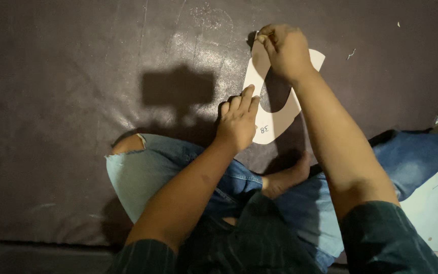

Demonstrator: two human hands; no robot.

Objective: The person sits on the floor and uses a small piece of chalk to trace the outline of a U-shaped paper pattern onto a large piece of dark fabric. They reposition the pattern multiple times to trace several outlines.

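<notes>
A pale cardboard template [274, 127], curved like a horseshoe with its opening pointing away, is lying flat on a dark leather sheet [77, 101], partly covered by both hands.

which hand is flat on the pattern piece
The left hand, fingers pressed flat on the pale U-shaped template. The right hand is bunched at its top edge instead.

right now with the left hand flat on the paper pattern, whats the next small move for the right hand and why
Probably draw the right hand along the edge of the pale U-shaped pattern. Its fingers pinch something small at the pattern's top left tip, too small to identify, while the left hand presses the pattern onto the dark sheet, so it looks steadied for tracing.
</notes>
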